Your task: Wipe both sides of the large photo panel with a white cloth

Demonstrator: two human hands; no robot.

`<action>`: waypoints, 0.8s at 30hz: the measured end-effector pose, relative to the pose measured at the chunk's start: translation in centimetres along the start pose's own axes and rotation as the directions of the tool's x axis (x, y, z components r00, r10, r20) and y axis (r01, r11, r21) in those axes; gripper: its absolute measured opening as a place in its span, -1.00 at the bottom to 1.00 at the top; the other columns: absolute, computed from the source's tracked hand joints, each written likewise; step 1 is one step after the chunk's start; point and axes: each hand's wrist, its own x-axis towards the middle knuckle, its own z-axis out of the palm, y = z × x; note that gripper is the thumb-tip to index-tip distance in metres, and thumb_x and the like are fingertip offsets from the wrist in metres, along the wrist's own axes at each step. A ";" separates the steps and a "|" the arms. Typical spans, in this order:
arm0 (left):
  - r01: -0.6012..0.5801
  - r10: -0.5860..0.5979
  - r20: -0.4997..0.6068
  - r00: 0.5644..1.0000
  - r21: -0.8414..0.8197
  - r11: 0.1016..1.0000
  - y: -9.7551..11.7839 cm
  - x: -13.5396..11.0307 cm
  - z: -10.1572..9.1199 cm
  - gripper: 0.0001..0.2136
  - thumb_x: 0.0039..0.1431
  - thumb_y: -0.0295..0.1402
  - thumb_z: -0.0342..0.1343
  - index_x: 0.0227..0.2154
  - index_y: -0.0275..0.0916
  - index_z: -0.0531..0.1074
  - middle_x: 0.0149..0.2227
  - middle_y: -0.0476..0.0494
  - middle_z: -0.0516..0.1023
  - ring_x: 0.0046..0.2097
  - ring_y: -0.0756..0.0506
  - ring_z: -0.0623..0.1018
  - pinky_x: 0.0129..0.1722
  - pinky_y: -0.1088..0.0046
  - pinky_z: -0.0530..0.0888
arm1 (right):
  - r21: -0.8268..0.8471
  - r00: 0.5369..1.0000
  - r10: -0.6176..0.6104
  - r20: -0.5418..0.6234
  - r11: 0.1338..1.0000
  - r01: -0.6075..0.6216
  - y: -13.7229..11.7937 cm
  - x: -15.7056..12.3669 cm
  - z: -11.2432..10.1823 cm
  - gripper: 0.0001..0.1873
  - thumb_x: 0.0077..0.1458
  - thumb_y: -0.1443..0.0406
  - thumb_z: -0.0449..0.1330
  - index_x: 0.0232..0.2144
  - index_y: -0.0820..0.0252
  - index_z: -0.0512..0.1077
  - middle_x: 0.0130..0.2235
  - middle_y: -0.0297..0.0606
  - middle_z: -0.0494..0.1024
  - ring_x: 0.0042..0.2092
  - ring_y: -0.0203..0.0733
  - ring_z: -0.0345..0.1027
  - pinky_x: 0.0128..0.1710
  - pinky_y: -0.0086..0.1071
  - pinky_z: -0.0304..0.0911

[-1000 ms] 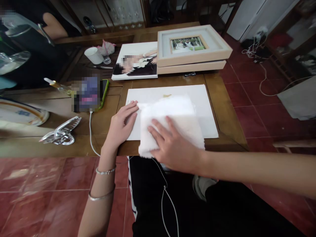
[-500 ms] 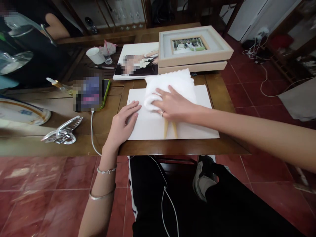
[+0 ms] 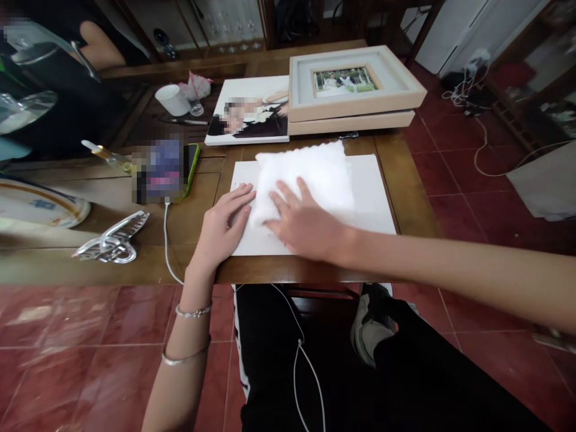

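White terry cloth, folded into a thick pad, lies on a white flat panel that sits at the near edge of the wooden worktop. The cloth covers the panel's upper middle and left part, and its far edge reaches just past the panel's far edge.

The right hand lies palm down on the near-left corner of the cloth. Its fingers are spread and flat, pressing rather than pinching. The left hand is also flat, fingers loosely together, resting on the panel's left edge with its fingertips touching the cloth.

This looks like the middle of a wiping stroke across the panel, the left hand serving as the anchor. Another pass would call for even pressure through the right palm, so the pad stays folded. It would also need the left hand kept down, since the panel lies loose on the wood and could slide.

Just beyond the panel is a light wooden picture frame, stacked on another, with a canvas photo print to its left. A phone in a green case, its white cable and a silver hair claw lie left of the hands.
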 end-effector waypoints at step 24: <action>0.029 -0.029 0.001 1.000 0.003 1.000 0.6 0.0 -0.1 -0.62 0.49 -0.13 -0.03 0.14 -0.16 0.53 0.23 -0.17 0.56 0.31 -0.21 0.50 0.37 0.05 0.38 | 0.214 0.970 0.243 -0.007 0.948 -0.236 5.4 3.8 0.6 -0.54 0.38 0.36 0.01 0.26 0.30 0.39 0.39 0.15 0.28 0.48 0.29 -0.05 0.38 0.35 -0.17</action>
